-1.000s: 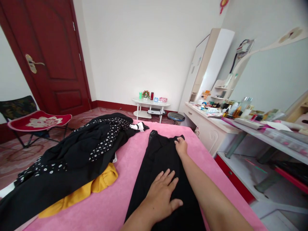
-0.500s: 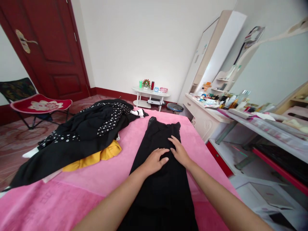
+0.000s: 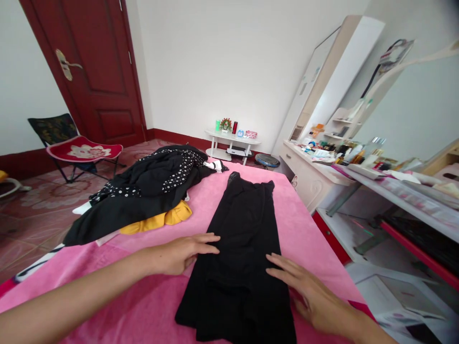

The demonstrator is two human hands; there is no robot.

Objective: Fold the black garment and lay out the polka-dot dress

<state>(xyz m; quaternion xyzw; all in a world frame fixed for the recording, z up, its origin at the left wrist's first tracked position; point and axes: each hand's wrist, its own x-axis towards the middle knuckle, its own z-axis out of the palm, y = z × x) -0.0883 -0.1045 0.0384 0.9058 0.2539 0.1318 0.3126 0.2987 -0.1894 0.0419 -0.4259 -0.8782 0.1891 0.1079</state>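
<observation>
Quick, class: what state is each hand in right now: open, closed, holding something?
Left hand: open, at the left edge of the black garment.
Right hand: open, at its right edge.

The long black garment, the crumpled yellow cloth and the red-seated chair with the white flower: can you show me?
Long black garment (image 3: pixel 241 255), head view: middle of its top surface.
Crumpled yellow cloth (image 3: pixel 160 221), head view: middle of its visible strip.
Red-seated chair (image 3: pixel 86 151), head view: its seat.

Your left hand (image 3: pixel 175 253) has moved out to the left edge of the garment (image 3: pixel 242 234), your right hand (image 3: pixel 308 289) to its right. Its near end now shows.
</observation>
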